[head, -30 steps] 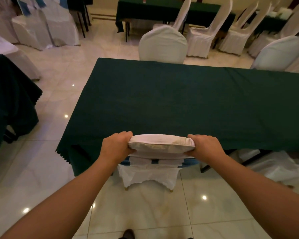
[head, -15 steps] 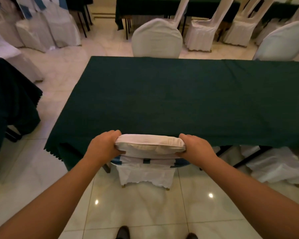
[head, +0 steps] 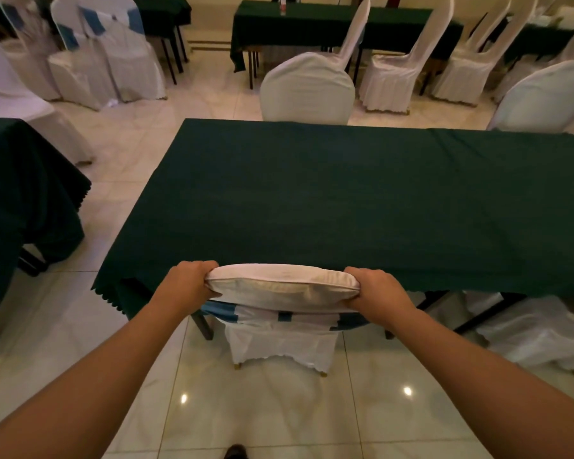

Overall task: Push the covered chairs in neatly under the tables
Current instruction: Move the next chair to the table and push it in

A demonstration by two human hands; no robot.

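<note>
White cover cloth bunched under both palms: left hand clamped over the left corner of the chair back, right hand clamped over the right corner, fingers curled down the far side, thumbs nearer the body. Gripped wide at the two corners, probably to keep the covered chair square to the table while pushing and to stop it twisting on the tiles. Arms stretched nearly straight forward, suggesting a push close to its end.

Directly below the hands, a blue sash banding the cover, then the skirt hanging to two gold feet on the glossy tiled floor. Just beyond the knuckles, the near edge of the dark green tablecloth, top of the chair back touching or almost touching that hem; seat hidden beneath, so probably well under already. Little room left ahead, judging by that.

Left of the left hand, the scalloped table corner and one dark table leg, close beside the chair's skirt. Right of the right hand, more legs and a crumpled white cover low by the floor, near but apart. Beyond the far edge, another covered chair tucked in facing this way. Open floor behind for stepping back.
</note>
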